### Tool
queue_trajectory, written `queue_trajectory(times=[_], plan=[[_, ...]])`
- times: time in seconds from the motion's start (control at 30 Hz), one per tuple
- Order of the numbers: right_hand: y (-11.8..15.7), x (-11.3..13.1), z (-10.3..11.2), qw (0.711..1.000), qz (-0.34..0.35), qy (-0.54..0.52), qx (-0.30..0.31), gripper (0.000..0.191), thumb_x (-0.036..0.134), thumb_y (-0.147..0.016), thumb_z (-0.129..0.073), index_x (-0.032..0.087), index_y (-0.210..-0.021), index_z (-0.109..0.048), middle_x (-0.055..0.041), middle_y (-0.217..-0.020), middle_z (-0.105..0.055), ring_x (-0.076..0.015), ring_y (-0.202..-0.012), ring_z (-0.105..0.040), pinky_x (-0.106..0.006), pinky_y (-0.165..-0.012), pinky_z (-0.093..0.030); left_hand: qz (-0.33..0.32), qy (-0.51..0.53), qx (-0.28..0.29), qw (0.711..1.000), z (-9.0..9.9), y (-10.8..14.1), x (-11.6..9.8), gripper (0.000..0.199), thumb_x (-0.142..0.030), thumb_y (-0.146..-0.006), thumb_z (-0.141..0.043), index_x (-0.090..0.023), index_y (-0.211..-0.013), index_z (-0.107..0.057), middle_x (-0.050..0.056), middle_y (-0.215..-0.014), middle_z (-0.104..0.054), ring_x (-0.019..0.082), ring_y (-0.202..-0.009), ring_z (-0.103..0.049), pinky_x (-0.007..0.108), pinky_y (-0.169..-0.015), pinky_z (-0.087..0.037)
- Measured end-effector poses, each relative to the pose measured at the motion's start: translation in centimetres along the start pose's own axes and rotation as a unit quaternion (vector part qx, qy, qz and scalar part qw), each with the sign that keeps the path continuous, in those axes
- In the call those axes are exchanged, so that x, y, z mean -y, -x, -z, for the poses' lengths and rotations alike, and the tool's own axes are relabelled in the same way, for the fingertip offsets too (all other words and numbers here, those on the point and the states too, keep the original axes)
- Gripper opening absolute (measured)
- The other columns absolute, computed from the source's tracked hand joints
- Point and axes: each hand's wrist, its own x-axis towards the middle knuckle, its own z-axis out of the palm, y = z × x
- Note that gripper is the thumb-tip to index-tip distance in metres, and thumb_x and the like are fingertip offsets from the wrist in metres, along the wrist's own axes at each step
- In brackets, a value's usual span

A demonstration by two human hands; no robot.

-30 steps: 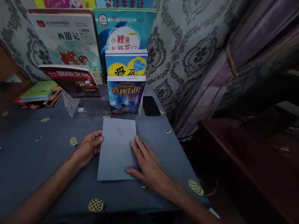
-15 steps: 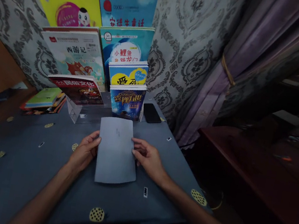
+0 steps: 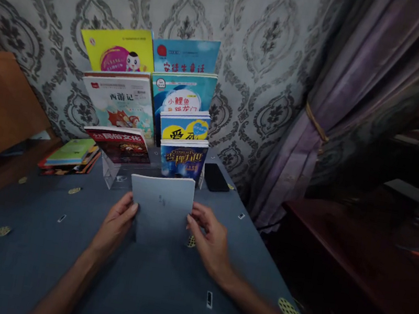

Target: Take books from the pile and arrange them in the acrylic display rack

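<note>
A thin booklet with a plain pale grey-blue cover and small faint print near its middle is held between my hands above the table. It stands tilted up, its top edge facing the books. My left hand grips the left edge, thumb in front and fingers behind. On the opposite edge, my right hand pinches the booklet between thumb and fingers. Just beyond it is a dark blue book at the front of a clear display stand.
Several picture books, among them a yellow book and a white-covered book, stand in tiers against the patterned wall. A black phone lies right of them. Stacked books lie left on the dark tablecloth. A purple curtain hangs right.
The booklet has been tipped up from a flatter slant to a more upright one, with both hands still on its edges. My view has shifted upward, so the books appear lower.
</note>
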Motion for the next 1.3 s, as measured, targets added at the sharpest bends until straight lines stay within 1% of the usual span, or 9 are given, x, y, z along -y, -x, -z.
queue_trajectory(times=[0.07,0.13,0.23,0.37,0.53,0.7,0.93,1.1,1.3], plan=[[0.3,-0.2,0.0,1.000,0.019,0.010,0.005,0.023,0.035,-0.095,-0.058,0.024,-0.113,-0.068,-0.0044,-0.097,-0.075,-0.0188,-0.079,-0.071,-0.032,-0.071,-0.061,0.007,0.002,0.014,1.000,0.0,0.1,0.2,0.050,-0.047,-0.079,-0.079,-0.024,-0.121,-0.068,0.007,-0.125,-0.072,0.025,-0.118,-0.065,0.034,-0.100,-0.050],[0.4,-0.4,0.0,1.000,0.028,0.012,0.004,0.021,0.035,-0.096,-0.058,0.024,-0.110,-0.070,-0.0034,-0.096,-0.075,-0.0176,-0.074,-0.070,-0.031,-0.070,-0.060,0.007,0.002,0.025,1.000,-0.1,0.2,0.3,0.050,-0.046,-0.081,-0.076,-0.023,-0.124,-0.067,0.008,-0.127,-0.071,0.026,-0.123,-0.062,0.036,-0.103,-0.049],[0.3,-0.5,0.0,0.999,0.033,0.012,-0.002,0.020,0.035,-0.096,-0.059,0.023,-0.108,-0.071,-0.0028,-0.090,-0.074,-0.0164,-0.068,-0.068,-0.030,-0.066,-0.059,-0.004,0.005,0.031,1.000,-0.3,0.1,0.5,0.050,-0.047,-0.083,-0.074,-0.023,-0.126,-0.066,0.008,-0.128,-0.070,0.027,-0.126,-0.060,0.038,-0.106,-0.047],[-0.2,-0.6,-0.2,0.999,0.034,0.014,-0.002,0.021,0.036,-0.096,-0.059,0.023,-0.106,-0.072,-0.0033,-0.089,-0.073,-0.0166,-0.067,-0.068,-0.030,-0.065,-0.059,-0.015,0.017,0.031,0.999,-0.2,-0.3,0.8,0.048,-0.047,-0.082,-0.074,-0.022,-0.122,-0.069,0.008,-0.127,-0.071,0.027,-0.126,-0.060,0.039,-0.108,-0.046],[-1.4,-0.6,-1.4,0.999,0.030,0.011,0.021,0.022,0.037,-0.096,-0.057,0.022,-0.104,-0.071,-0.0034,-0.089,-0.072,-0.0168,-0.067,-0.067,-0.029,-0.064,-0.057,-0.015,0.040,-0.018,0.999,0.7,-1.2,0.9,0.045,-0.043,-0.076,-0.079,-0.020,-0.114,-0.072,0.009,-0.122,-0.073,0.028,-0.123,-0.062,0.039,-0.106,-0.047],[-3.6,-0.3,-4.0,0.997,0.006,-0.021,0.073,0.023,0.036,-0.092,-0.056,0.020,-0.099,-0.070,-0.0035,-0.085,-0.072,-0.0169,-0.066,-0.066,-0.029,-0.062,-0.056,-0.014,0.043,-0.093,0.995,3.0,-2.4,0.7,0.040,-0.036,-0.074,-0.079,-0.018,-0.109,-0.073,0.008,-0.111,-0.077,0.026,-0.112,-0.068,0.036,-0.100,-0.051],[-7.7,0.2,-8.5,0.991,-0.012,-0.082,0.110,0.020,0.035,-0.082,-0.058,0.020,-0.089,-0.068,-0.0006,-0.072,-0.069,-0.0151,-0.056,-0.063,-0.027,-0.055,-0.055,-0.026,0.049,-0.185,0.981,6.2,-4.7,-1.7,0.028,-0.020,-0.068,-0.076,-0.016,-0.095,-0.073,0.007,-0.097,-0.079,0.024,-0.099,-0.072,0.033,-0.095,-0.054],[-10.3,1.0,-10.8,0.986,-0.018,-0.118,0.118,0.018,0.035,-0.075,-0.061,0.021,-0.084,-0.066,0.0009,-0.068,-0.068,-0.0145,-0.053,-0.060,-0.026,-0.051,-0.053,-0.059,0.032,-0.208,0.976,7.3,-6.2,-4.1,0.019,-0.015,-0.069,-0.070,-0.018,-0.087,-0.072,0.005,-0.085,-0.078,0.023,-0.094,-0.073,0.033,-0.093,-0.055],[-12.7,1.6,-11.9,0.987,0.002,-0.125,0.106,0.019,0.037,-0.075,-0.061,0.020,-0.083,-0.064,0.0015,-0.067,-0.067,-0.0135,-0.052,-0.059,-0.025,-0.051,-0.052,-0.093,0.024,-0.206,0.974,7.7,-8.2,-5.8,0.028,-0.017,-0.066,-0.068,-0.018,-0.094,-0.071,0.003,-0.085,-0.077,0.021,-0.088,-0.072,0.031,-0.085,-0.056]])
